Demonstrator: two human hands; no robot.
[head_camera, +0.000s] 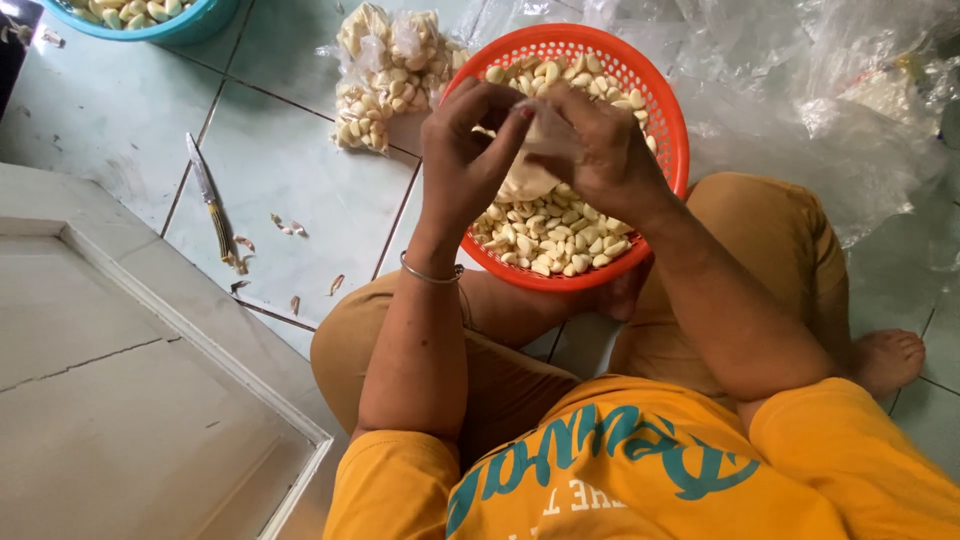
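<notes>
small bag mostly hidden by both hands; teal basin cut off at top edge

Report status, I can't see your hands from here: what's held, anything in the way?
Left hand and right hand both grip a small clear bag over the orange basket of garlic. Nothing in the way.

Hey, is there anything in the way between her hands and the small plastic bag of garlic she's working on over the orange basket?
Nothing visible. The left hand and right hand both already grip the small clear bag directly, above the orange basket of peeled garlic cloves.
</notes>
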